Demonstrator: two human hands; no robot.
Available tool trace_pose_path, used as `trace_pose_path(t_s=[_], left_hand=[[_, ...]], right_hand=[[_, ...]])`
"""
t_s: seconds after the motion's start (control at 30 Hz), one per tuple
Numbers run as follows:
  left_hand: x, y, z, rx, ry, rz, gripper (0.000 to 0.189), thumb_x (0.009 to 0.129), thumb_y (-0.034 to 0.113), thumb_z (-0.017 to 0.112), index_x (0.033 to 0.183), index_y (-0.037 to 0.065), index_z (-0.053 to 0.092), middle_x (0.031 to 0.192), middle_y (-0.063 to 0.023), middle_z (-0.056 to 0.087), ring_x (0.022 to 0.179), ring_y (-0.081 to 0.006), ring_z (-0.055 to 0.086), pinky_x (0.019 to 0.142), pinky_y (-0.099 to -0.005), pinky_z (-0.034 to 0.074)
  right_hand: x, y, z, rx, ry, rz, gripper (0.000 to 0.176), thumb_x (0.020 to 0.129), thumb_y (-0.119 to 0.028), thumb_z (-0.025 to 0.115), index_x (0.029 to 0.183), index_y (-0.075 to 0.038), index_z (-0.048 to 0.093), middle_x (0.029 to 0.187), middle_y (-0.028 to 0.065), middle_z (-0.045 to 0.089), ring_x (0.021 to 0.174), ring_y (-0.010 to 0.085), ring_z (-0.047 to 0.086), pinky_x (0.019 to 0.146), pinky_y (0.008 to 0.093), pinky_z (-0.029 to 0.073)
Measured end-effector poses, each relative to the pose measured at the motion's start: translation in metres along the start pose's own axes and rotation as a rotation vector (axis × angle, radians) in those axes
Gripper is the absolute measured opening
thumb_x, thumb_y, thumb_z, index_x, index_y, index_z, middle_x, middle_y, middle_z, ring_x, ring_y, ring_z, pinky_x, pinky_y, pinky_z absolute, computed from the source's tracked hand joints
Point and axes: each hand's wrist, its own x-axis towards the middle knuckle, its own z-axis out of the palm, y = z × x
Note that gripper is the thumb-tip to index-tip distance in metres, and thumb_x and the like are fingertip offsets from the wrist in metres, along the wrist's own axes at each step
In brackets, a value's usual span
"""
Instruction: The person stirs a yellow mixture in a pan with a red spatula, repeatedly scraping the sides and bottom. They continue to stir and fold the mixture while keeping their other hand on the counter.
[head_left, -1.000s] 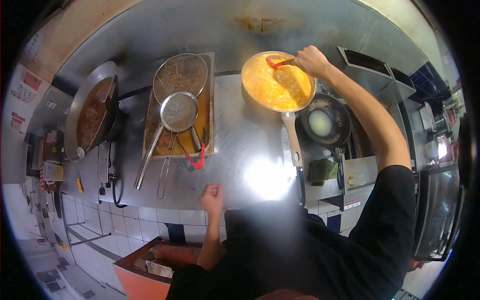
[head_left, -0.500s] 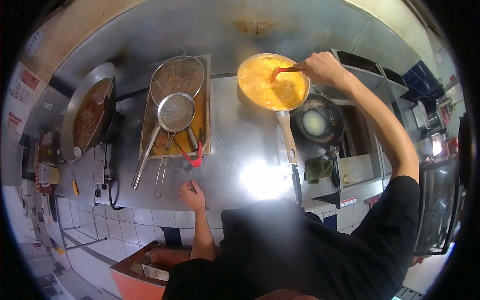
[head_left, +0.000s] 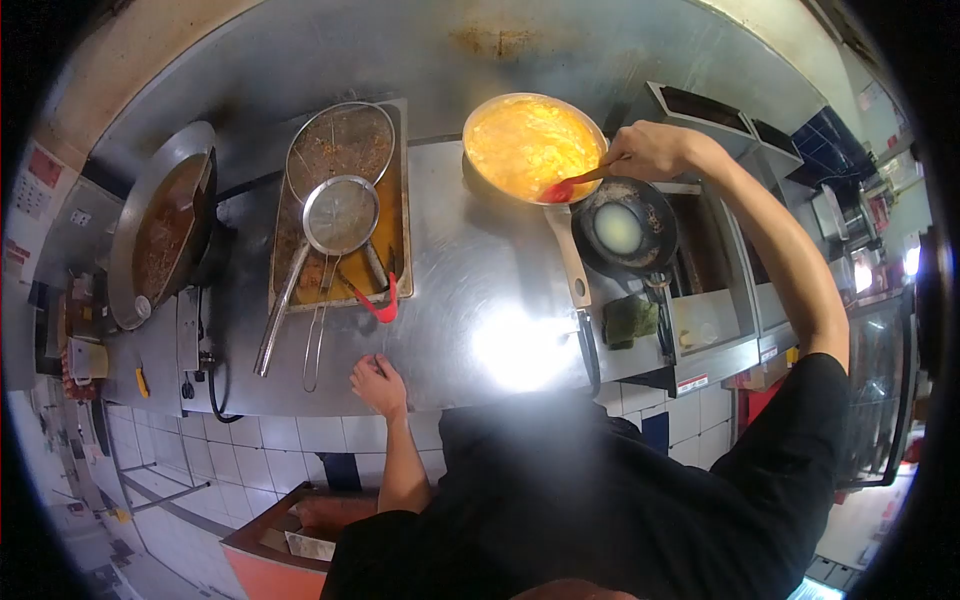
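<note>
My right hand [head_left: 655, 148] grips the wooden handle of a red-headed spatula [head_left: 560, 190], whose head is at the near rim of a pan [head_left: 486, 188]. Bright yellow, lumpy food like scrambled egg [head_left: 525, 140] fills the pan, and its beige handle [head_left: 568, 258] points toward me. Right beside it is a small black frying pan [head_left: 652, 235] with a pale round patch in it. My left hand [head_left: 378, 385] rests at the counter's front edge with loosely bent fingers and holds nothing. Just beyond it lies a red utensil [head_left: 384, 308].
Two mesh strainers [head_left: 340, 218] lie over a tray [head_left: 402, 215] of orange-brown liquid. A large wok [head_left: 128, 250] with brown liquid stands at far left. A green scouring pad [head_left: 630, 322] lies on the steel counter [head_left: 440, 300]. A yellow-handled tool [head_left: 142, 382] is near the left edge.
The spatula head has moved from the middle of the yellow food to the pan's near rim, and my right hand has come slightly nearer. My left hand stays at the counter edge.
</note>
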Motion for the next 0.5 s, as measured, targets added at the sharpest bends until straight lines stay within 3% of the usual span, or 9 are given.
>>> trace_pose_path(t_s=[0.07,0.17,0.2,0.23,0.3,0.33,0.37,0.47,0.5], left_hand=[[0.002,0.001,0.001,-0.003,0.008,0.011,0.024,0.104,0.03,0.066,0.114,0.008,0.067,0.1,-0.0086,0.065,0.1,-0.033,0.06,0.091,-0.0498,0.043],[0.002,0.006,-0.005,-0.018,-0.027,-0.018,0.024,0.104,0.03,0.066,0.114,0.008,0.066,0.1,-0.0088,0.065,0.102,-0.0329,0.059,0.092,-0.0498,0.043],[0.002,0.005,-0.004,-0.009,-0.024,-0.019,0.024,0.104,0.03,0.066,0.114,0.008,0.066,0.1,-0.0088,0.065,0.102,-0.0329,0.059,0.092,-0.0497,0.042],[0.002,0.005,-0.003,-0.003,-0.022,-0.019,0.024,0.104,0.03,0.066,0.114,0.008,0.066,0.1,-0.0089,0.064,0.102,-0.033,0.059,0.092,-0.0496,0.042],[0.003,0.004,-0.001,0.003,-0.015,-0.012,0.025,0.104,0.03,0.066,0.114,0.007,0.066,0.1,-0.009,0.064,0.102,-0.033,0.059,0.092,-0.0497,0.042],[0.002,0.005,-0.001,0.009,-0.009,-0.006,0.025,0.104,0.03,0.066,0.115,0.007,0.066,0.1,-0.0091,0.064,0.102,-0.0331,0.059,0.092,-0.0498,0.042],[0.003,0.005,-0.002,0.01,-0.004,-0.007,0.025,0.104,0.03,0.066,0.115,0.007,0.066,0.1,-0.0091,0.064,0.102,-0.0331,0.059,0.092,-0.0498,0.042],[0.003,0.01,-0.005,-0.011,-0.015,-0.031,0.026,0.103,0.029,0.066,0.116,0.006,0.066,0.101,-0.0092,0.064,0.102,-0.0331,0.059,0.092,-0.0498,0.042],[0.004,0.01,-0.005,-0.001,-0.021,-0.029,0.027,0.103,0.029,0.066,0.117,0.006,0.066,0.101,-0.0095,0.064,0.103,-0.0332,0.059,0.092,-0.0499,0.042]], right_hand=[[0.007,0.0,0.006,0.123,-0.015,-0.055,0.041,0.109,-0.029,0.059,0.141,-0.008,0.073,0.122,0.0214,0.079,0.103,0.0387,0.077,0.092,0.0466,0.059],[0.04,0.009,0.043,0.208,0.124,-0.219,0.044,0.109,-0.029,0.056,0.146,-0.01,0.07,0.126,0.0212,0.078,0.1,0.0346,0.077,0.091,0.0437,0.059],[0.034,-0.017,0.033,0.313,0.073,-0.052,0.047,0.108,-0.034,0.053,0.139,-0.005,0.073,0.124,0.0208,0.079,0.105,0.0362,0.077,0.099,0.0465,0.058],[0.04,-0.028,0.033,0.311,0.072,-0.054,0.047,0.108,-0.034,0.053,0.139,-0.005,0.073,0.124,0.0208,0.079,0.105,0.0362,0.077,0.099,0.0465,0.058],[0.057,-0.038,0.044,0.484,0.089,0.041,0.047,0.109,-0.032,0.052,0.139,-0.002,0.072,0.109,0.0192,0.08,0.093,0.0292,0.075,0.089,0.0435,0.058],[0.075,-0.037,0.056,0.562,0.144,-0.021,0.048,0.111,-0.036,0.05,0.133,-0.001,0.074,0.091,0.0155,0.073,0.077,0.0224,0.068,0.071,0.0404,0.058],[0.086,-0.03,0.063,0.561,0.147,-0.025,0.048,0.111,-0.036,0.05,0.133,-0.001,0.074,0.091,0.0155,0.073,0.077,0.0224,0.068,0.071,0.0404,0.058],[0.111,-0.039,0.066,0.864,0.137,0.17,0.053,0.11,-0.045,0.054,0.122,0.002,0.076,0.078,0.0091,0.063,0.058,0.0189,0.056,0.05,0.0363,0.05],[0.114,-0.045,0.063,0.863,0.141,0.166,0.053,0.11,-0.045,0.054,0.122,0.002,0.076,0.078,0.0091,0.063,0.058,0.0189,0.056,0.05,0.0363,0.05]])
